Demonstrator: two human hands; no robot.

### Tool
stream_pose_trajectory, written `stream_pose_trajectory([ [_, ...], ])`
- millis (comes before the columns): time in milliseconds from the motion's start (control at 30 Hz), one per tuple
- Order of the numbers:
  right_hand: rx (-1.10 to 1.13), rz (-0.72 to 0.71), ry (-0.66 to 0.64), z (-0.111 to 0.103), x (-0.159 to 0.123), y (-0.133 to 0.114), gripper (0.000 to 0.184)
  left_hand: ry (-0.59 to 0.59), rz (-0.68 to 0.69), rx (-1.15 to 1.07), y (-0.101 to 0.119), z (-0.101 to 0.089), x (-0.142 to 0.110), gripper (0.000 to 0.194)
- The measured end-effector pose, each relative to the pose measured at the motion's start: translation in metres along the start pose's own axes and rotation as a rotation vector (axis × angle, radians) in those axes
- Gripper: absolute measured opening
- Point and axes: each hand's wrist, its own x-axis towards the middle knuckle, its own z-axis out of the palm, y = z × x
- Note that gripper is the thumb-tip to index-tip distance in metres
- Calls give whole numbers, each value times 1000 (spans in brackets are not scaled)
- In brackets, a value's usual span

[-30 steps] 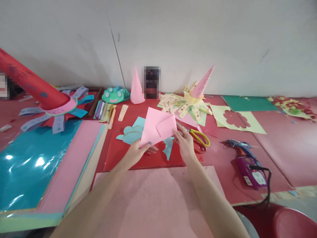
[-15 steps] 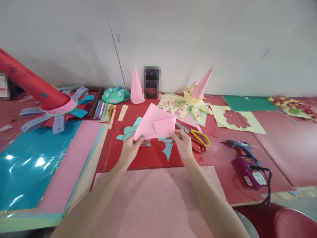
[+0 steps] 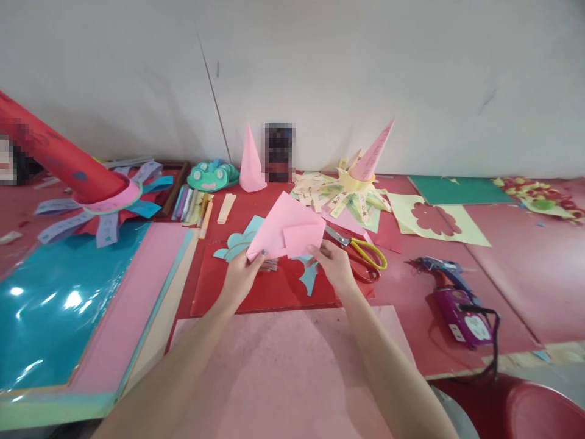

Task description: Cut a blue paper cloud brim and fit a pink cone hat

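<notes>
A folded sheet of pink paper is held up between my two hands, with a smaller flap lying over its right part. My left hand pinches the lower left corner, thumb on top. At the lower right edge, my right hand grips the sheet between thumb and fingers. Beneath it lie light-blue paper cut-outs on a red sheet. Scissors with yellow and red handles lie just right of my right hand.
Behind stand a pink paper cone, a green frog craft and a pink-and-yellow cone hat. Markers lie left. A glue gun and purple power strip sit right. Stacked coloured sheets fill the left side.
My right hand has shifted slightly, and the flap at the right side of the pink paper has tilted and moved a little. My left hand keeps its pinch.
</notes>
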Motion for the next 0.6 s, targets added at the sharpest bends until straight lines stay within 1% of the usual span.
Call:
stream_pose_trajectory([
  [67, -17, 39, -135, -4, 2, -1, 36, 30, 1, 7, 1, 0, 0, 46],
  [100, -14, 58, -173, -7, 3, -2, 36, 40, 7, 4, 1, 0, 0, 47],
  [133, 4, 70, -175, -10, 4, -3, 36, 42, 15, -1, 2, 0, -1, 47],
  [167, 43, 64, -119, -13, 6, -3, 36, 40, 25, -7, 3, 0, -1, 48],
  [200, 108, 37, -1, -17, 8, -3, 36, 32, 35, -11, 4, 0, -2, 49],
  [267, 278, -42, 306, -26, 13, -3, 33, 12, 45, -10, 5, -1, -4, 50],
  [300, 359, -75, 431, -31, 16, -3, 31, 8, 45, -7, 5, -1, -4, 51],
  [333, 429, -95, 515, -36, 19, -2, 29, 8, 44, -3, 4, -1, -5, 51],
  [400, 574, -99, 650, -46, 24, -1, 21, 10, 39, 3, 3, -1, -5, 51],
  [467, 666, -84, 744, -55, 29, 1, 13, 6, 32, 8, 2, -1, -4, 51],
  [600, 742, -90, 884, -70, 35, 2, 8, -9, 25, 6, 2, 0, -4, 51],
])
